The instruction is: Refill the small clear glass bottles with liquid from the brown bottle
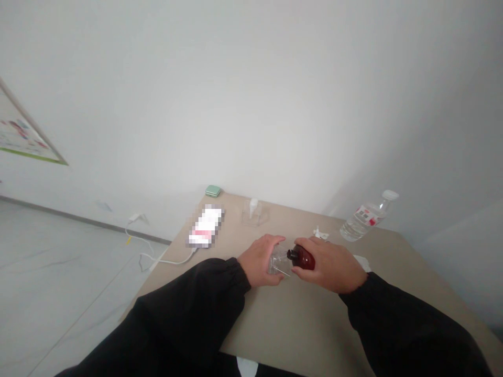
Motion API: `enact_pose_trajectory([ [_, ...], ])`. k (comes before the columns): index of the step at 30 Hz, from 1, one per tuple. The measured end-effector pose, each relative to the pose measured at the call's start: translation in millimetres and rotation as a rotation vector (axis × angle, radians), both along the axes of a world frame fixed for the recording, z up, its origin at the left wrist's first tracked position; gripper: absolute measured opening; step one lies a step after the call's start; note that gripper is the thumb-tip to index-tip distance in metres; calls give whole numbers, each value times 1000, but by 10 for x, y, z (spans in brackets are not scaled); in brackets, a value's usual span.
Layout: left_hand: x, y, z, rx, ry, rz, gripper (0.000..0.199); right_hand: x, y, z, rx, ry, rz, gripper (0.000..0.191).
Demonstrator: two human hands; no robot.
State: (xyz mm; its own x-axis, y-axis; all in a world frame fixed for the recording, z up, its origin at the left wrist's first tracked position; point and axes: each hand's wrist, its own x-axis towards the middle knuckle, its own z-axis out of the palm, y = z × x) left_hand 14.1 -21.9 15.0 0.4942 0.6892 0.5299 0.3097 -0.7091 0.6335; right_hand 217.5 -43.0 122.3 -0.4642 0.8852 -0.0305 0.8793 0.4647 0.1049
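My left hand (257,262) is wrapped around the side of a clear transparent container (278,260) in the middle of the table. In my right hand (328,264) is a dark red-brown bottle (304,257), gripped around its body. The bottle is tilted, its black neck (291,254) pointing left toward the container's opening. Whether any liquid is flowing cannot be made out. Behind the hands, a small clear box-like holder with a white nozzle piece (253,207) stands near the wall edge.
A lit phone (206,226) with a white cable (173,261) lies at the left. The green case (212,191) sits at the back corner. At the right are a water bottle (363,220), a small white piece (320,233) and white paper (362,262). A wall bounds the table (298,324).
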Motion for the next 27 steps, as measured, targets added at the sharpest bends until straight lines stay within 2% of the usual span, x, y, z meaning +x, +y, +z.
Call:
enact_pose_trajectory([
  [27, 0, -4, -8, -44, -5, -9, 90, -21, -10, 37, -1, -39, 7, 45],
])
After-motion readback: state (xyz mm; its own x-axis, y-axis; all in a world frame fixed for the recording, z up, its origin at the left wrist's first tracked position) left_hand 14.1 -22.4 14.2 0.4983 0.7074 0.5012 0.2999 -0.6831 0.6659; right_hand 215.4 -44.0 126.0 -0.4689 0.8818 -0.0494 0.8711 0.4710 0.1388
